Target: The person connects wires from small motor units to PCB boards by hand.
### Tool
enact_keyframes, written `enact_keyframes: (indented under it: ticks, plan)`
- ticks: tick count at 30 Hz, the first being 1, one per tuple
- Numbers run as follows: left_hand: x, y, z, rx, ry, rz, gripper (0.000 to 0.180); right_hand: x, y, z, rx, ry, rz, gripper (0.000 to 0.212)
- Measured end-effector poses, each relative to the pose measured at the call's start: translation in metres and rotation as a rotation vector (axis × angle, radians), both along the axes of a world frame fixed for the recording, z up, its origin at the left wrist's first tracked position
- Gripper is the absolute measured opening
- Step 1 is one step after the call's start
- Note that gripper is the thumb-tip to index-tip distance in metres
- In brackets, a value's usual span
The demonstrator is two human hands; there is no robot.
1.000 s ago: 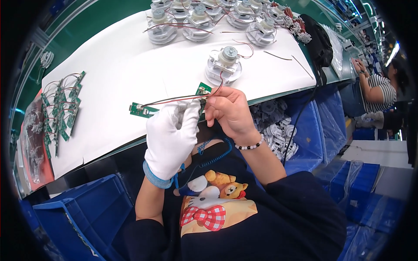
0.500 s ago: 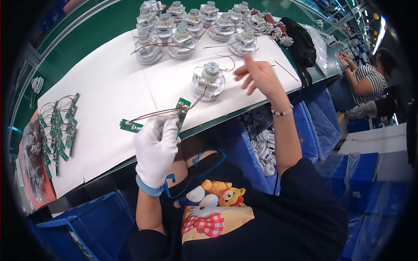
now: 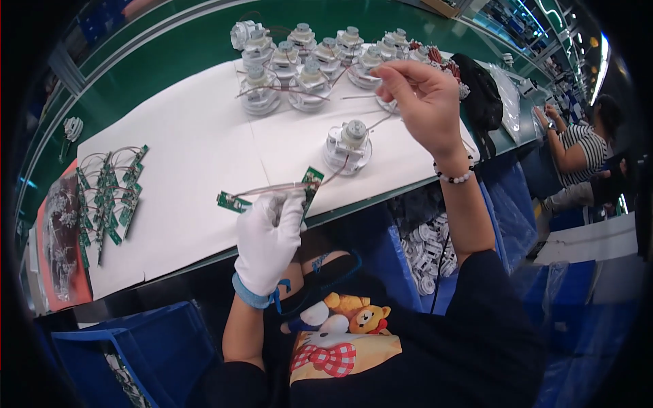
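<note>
My left hand, in a white glove with a blue wrist strap, is closed on a small green circuit board near the table's front edge. Reddish wires link it to a second green board left of the glove. Another wire runs from the board to a white motor unit with a round grey motor on top. My bare right hand is raised beyond that unit, fingers curled and thumb close to the index finger. The unit's other wire leads toward this hand; what the fingers hold, if anything, is hidden.
Several similar motor units stand at the back. Wired green boards lie at the left beside a clear bag. A black bag is at the far right. Blue bins stand below the table; another person works at right.
My right hand has moved up and away, its fingers going from spread to curled. The motor unit's loose wire now stretches toward it. My left hand keeps the board; the whole view has shifted.
</note>
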State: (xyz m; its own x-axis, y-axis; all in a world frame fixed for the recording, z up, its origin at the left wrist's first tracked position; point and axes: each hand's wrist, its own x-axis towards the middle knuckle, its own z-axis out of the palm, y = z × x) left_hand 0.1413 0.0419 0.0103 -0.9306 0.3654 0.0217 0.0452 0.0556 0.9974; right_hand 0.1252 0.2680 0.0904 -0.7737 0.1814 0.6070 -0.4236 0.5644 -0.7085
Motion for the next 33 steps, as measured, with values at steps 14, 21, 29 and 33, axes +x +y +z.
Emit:
enact_keyframes:
  ticks: [14, 21, 29, 33]
  plan:
    - [-0.003, 0.011, 0.009, 0.136, -0.063, -0.038, 0.016, 0.011, -0.007, -0.016, -0.12, -0.258, 0.402, 0.012]
    - [0.003, 0.017, 0.01, 0.091, 0.065, 0.029, 0.013, 0.024, -0.022, -0.014, 0.405, -0.119, 0.231, 0.007]
    - [0.005, 0.016, 0.002, -0.046, 0.332, 0.079, 0.007, 0.028, -0.032, -0.01, 0.44, -0.243, 0.265, 0.007]
    - [0.005, 0.017, 0.0, -0.149, 0.525, 0.148, 0.008, 0.026, -0.033, -0.01, 0.37, -0.317, 0.312, 0.008]
